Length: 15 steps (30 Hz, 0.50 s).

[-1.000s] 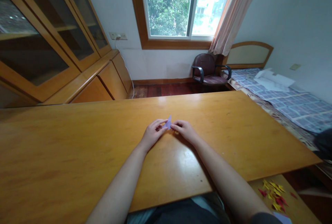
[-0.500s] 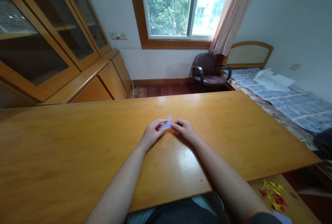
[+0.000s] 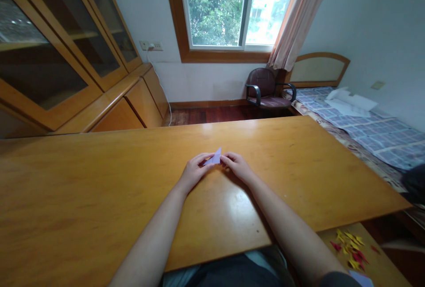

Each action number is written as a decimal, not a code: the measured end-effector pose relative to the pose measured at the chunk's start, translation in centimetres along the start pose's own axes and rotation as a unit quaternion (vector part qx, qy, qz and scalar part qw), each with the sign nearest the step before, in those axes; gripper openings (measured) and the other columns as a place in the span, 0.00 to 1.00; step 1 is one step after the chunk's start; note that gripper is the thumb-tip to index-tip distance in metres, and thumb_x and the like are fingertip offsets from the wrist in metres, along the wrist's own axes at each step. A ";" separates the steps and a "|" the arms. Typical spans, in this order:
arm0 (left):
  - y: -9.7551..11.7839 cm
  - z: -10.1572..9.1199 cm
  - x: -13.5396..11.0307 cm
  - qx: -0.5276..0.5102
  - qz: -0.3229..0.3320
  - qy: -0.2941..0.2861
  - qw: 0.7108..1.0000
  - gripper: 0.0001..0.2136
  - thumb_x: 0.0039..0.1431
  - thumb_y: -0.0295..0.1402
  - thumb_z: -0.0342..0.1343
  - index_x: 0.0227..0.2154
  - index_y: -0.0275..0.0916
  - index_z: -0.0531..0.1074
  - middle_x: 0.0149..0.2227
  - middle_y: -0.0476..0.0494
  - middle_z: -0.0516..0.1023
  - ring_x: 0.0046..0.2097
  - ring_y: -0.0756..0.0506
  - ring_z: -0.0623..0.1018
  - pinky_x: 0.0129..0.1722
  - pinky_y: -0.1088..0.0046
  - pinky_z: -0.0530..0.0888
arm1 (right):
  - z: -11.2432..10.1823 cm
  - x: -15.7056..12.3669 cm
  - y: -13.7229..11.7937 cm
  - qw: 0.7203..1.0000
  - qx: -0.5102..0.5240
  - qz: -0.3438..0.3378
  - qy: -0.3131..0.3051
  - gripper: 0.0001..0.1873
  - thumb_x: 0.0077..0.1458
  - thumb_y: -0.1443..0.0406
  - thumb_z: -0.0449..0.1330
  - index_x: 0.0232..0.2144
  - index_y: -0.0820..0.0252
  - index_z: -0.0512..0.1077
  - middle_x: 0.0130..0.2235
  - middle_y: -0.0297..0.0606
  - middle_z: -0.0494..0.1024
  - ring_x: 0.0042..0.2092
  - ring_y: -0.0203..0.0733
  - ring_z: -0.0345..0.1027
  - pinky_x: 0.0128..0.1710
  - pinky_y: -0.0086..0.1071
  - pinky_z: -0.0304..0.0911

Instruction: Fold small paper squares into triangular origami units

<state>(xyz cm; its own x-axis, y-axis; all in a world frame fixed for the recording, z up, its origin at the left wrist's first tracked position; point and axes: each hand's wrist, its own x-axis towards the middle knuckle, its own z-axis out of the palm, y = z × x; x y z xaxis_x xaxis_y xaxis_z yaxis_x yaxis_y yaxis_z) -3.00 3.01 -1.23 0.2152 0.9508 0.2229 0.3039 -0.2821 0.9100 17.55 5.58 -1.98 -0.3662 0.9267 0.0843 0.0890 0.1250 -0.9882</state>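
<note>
A small piece of folded purple paper (image 3: 215, 157) is held just above the wooden table (image 3: 133, 189), with one pointed corner sticking up. My left hand (image 3: 196, 171) is closed on its left part, thumb in front and fingers behind. At the paper's right edge, my right hand (image 3: 236, 165) pinches with thumb and forefinger. Part of the paper is hidden behind the left fingers.
Yellow and red folded paper pieces (image 3: 352, 247) lie on a lower surface at the bottom right, near a purple sheet (image 3: 361, 279). Beyond the table stand an office chair (image 3: 265, 87), a bed (image 3: 381, 132) and a glass-doored cabinet (image 3: 96, 105).
The purple paper has shifted slightly right, and its raised corner shows a little more broadly. Both hands stay in nearly the same place.
</note>
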 end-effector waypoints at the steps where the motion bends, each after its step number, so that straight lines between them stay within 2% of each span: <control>1: -0.1 0.0 0.0 -0.003 -0.001 0.001 1.000 0.16 0.57 0.37 0.61 0.48 0.41 0.76 0.50 0.42 0.78 0.50 0.42 0.77 0.51 0.66 0.72 | 0.0 0.0 0.0 1.000 0.000 0.002 -0.001 0.22 0.57 0.48 0.59 0.29 0.61 0.75 0.27 0.34 0.75 0.30 0.37 0.67 0.31 0.28 0.62; 8: -0.5 0.0 0.0 -0.033 -0.010 -0.001 0.999 0.17 0.57 0.38 0.61 0.49 0.41 0.76 0.51 0.42 0.78 0.51 0.42 0.77 0.54 0.65 0.71 | -0.2 0.0 0.1 0.999 0.028 -0.006 -0.014 0.20 0.57 0.50 0.60 0.31 0.62 0.76 0.31 0.36 0.77 0.33 0.38 0.69 0.35 0.29 0.63; 15: -0.5 0.0 0.0 -0.027 0.004 -0.011 1.000 0.17 0.58 0.37 0.61 0.50 0.42 0.76 0.51 0.42 0.78 0.52 0.41 0.77 0.53 0.65 0.72 | -0.1 0.0 0.2 0.999 0.028 -0.002 -0.022 0.22 0.58 0.49 0.58 0.33 0.62 0.77 0.32 0.37 0.77 0.33 0.38 0.69 0.33 0.29 0.64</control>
<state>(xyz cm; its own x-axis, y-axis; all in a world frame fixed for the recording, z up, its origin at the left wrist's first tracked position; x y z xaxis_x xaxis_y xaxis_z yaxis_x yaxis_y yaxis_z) -3.17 3.12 -1.67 0.2383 0.9453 0.2228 0.2523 -0.2818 0.9257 17.67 5.68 -2.15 -0.4070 0.9096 0.0834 0.0354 0.1070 -0.9936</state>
